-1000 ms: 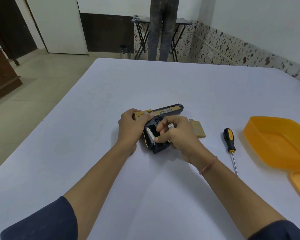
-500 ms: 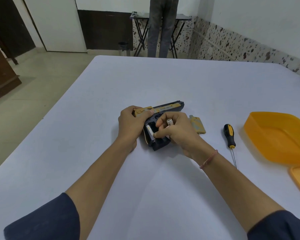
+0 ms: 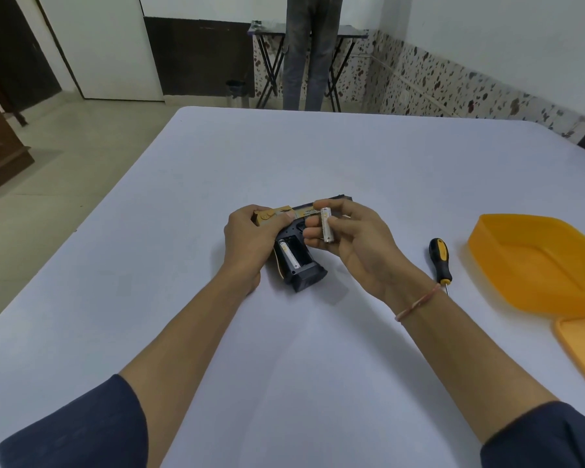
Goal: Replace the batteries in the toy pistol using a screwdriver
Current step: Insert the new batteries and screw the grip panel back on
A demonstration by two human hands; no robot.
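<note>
Pistol (image 3: 301, 265) in left hand (image 3: 250, 238) | battery (image 3: 326, 225) in right hand (image 3: 362, 244), seemingly just above

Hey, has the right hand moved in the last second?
Yes. The right hand has lifted off the open grip of the toy pistol, toward its barrel, pinching a battery.

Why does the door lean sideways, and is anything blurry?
Head view: the wide-angle lens tilts the tall white door near the frame's edge; soft, even light leaves only a faint shadow under the right hand on the white table; the silver cylindrical battery it pinches looks sharp, without glare.
</note>
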